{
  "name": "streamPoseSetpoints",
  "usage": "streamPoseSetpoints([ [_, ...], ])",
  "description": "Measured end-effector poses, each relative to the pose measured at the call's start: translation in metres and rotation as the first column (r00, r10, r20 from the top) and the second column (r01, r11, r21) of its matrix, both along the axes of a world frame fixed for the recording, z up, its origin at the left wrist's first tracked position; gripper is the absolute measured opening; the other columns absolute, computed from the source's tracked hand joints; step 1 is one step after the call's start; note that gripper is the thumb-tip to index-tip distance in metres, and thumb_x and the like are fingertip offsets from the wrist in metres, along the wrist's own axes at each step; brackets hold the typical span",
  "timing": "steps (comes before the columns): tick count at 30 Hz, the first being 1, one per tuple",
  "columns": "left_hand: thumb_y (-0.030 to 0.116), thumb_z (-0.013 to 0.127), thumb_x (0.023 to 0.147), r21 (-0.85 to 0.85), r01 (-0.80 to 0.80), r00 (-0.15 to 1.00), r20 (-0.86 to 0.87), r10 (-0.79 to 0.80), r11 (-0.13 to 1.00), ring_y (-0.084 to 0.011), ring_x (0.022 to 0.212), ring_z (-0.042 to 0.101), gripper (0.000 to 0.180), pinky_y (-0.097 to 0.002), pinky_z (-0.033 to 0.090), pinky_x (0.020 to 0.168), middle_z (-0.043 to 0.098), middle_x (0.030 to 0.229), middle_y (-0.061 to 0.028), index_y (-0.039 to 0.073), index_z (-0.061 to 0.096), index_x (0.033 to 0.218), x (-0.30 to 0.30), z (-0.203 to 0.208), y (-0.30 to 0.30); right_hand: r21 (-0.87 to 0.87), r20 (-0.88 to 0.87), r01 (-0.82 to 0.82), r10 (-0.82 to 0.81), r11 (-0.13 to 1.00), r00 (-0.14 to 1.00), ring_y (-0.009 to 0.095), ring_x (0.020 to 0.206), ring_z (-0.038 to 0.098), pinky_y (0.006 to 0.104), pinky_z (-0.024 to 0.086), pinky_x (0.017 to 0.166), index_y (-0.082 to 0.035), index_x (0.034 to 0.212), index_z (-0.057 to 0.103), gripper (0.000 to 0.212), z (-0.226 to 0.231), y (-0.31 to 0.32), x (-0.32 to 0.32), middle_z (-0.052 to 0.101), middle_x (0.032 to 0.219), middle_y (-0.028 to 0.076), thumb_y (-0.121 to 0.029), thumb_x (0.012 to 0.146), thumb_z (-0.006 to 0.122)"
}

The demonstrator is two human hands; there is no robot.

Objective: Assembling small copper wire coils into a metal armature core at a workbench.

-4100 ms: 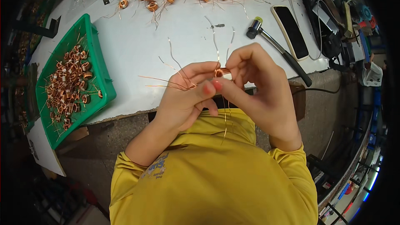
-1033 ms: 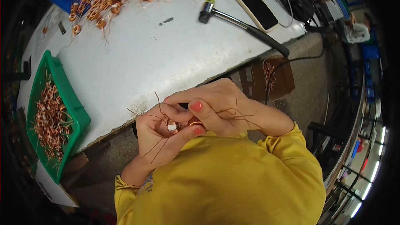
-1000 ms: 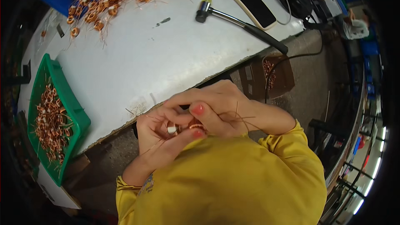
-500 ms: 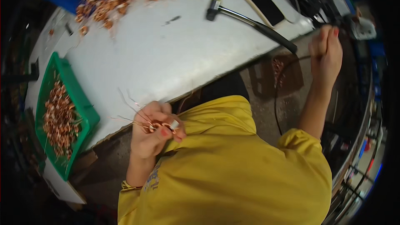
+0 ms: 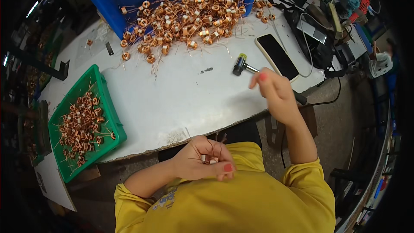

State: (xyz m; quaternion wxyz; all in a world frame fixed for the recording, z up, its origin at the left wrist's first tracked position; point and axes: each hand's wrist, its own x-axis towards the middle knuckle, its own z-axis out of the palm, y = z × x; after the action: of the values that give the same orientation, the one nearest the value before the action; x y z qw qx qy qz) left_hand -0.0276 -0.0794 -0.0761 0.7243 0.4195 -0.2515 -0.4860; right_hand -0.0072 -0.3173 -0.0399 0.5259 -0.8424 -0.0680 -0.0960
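In front of my yellow shirt, my left hand [image 5: 205,159] is closed around a few small copper wire coils [image 5: 204,159]. Bits of white show on them, and their thin wire leads stick out past the fingers. Over the table's front edge, to the right, hovers my right hand [image 5: 278,92] with curled fingers. Whether anything sits in its fingertips is hidden. Just behind it lies a small mallet [image 5: 239,64] with a black and yellow-green head, its handle partly covered by the hand.
A green tray [image 5: 113,116] of coils stands at the left. At the back, a heap of coils [image 5: 185,28] spills from a blue bin [image 5: 101,4]. A phone [image 5: 278,56] and a black bag [image 5: 312,43] with cables lie right of the mallet on the white table [image 5: 172,95].
My right hand has swung from beyond the table's right end in over its front edge, beside the mallet. My left hand has moved right, still holding coils. The view has shifted, showing more of the blue bin.
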Motion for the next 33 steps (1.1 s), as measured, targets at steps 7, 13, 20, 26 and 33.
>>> streamPoseSetpoints([
  [7, 0.0, 0.064, 0.076, -0.08, -0.063, 0.992, -0.115, 0.054, 0.995, -0.0086, 0.055, 0.048, 0.003, -0.0176, 0.038, 0.05, 0.061, 0.067, -0.0042, -0.001, 0.063, 0.08, 0.0, 0.016, -0.011, -0.475, 0.155, 0.207, -0.15, 0.856, 0.976, 0.02, 0.054, 0.05, 0.0292, 0.04, 0.052, 0.0, 0.081, 0.056, 0.019, 0.002, 0.026, 0.1, 0.057, 0.063, 0.011, -0.016, 0.086, 0.046],
  [13, -0.003, 0.064, 0.075, 0.008, -0.245, 0.781, 0.595, 0.192, 0.97, -0.0097, 0.054, 0.046, 0.005, -0.0186, 0.035, 0.049, 0.062, 0.071, -0.0059, 0.001, 0.065, 0.078, 0.031, 0.018, -0.015, -0.757, 0.206, 0.395, -0.385, 0.52, 0.9, 0.03, 0.059, 0.062, 0.0392, 0.049, 0.056, 0.003, 0.085, 0.053, 0.018, -0.027, 0.055, 0.17, 0.061, 0.068, 0.017, -0.013, 0.082, 0.047],
  [20, -0.001, 0.064, 0.076, 0.199, -0.469, 0.705, 0.672, 0.228, 0.861, -0.0086, 0.056, 0.045, 0.008, -0.0194, 0.037, 0.053, 0.052, 0.062, -0.0005, 0.003, 0.066, 0.082, 0.072, -0.011, 0.002, -0.689, 0.091, 0.401, -0.476, 0.604, 0.875, 0.032, 0.06, 0.061, 0.0402, 0.049, 0.055, 0.005, 0.09, 0.048, 0.02, -0.028, 0.049, 0.176, 0.062, 0.069, 0.018, -0.007, 0.074, 0.05],
  [26, 0.007, 0.045, 0.089, -0.034, -0.237, 0.891, -0.407, 0.203, 0.971, -0.0182, 0.066, 0.056, 0.029, -0.0335, 0.049, 0.075, 0.043, 0.053, -0.0023, -0.007, 0.05, 0.114, 0.085, -0.015, 0.006, -0.485, 0.013, 0.43, -0.485, 0.762, 0.874, 0.036, 0.066, 0.06, 0.042, 0.047, 0.058, 0.007, 0.109, 0.032, 0.049, -0.023, 0.031, 0.148, 0.06, 0.072, 0.018, -0.016, 0.075, 0.058],
  [33, 0.018, 0.045, 0.092, -0.09, -0.104, 0.818, -0.574, 0.033, 0.991, -0.0228, 0.069, 0.058, 0.024, -0.0393, 0.05, 0.077, 0.051, 0.06, -0.0066, -0.003, 0.057, 0.094, 0.078, -0.033, 0.001, -0.393, -0.097, 0.369, -0.437, 0.842, 0.894, 0.033, 0.067, 0.061, 0.0384, 0.048, 0.06, 0.001, 0.102, 0.046, 0.044, 0.005, 0.01, 0.104, 0.063, 0.076, 0.016, -0.026, 0.072, 0.064],
])
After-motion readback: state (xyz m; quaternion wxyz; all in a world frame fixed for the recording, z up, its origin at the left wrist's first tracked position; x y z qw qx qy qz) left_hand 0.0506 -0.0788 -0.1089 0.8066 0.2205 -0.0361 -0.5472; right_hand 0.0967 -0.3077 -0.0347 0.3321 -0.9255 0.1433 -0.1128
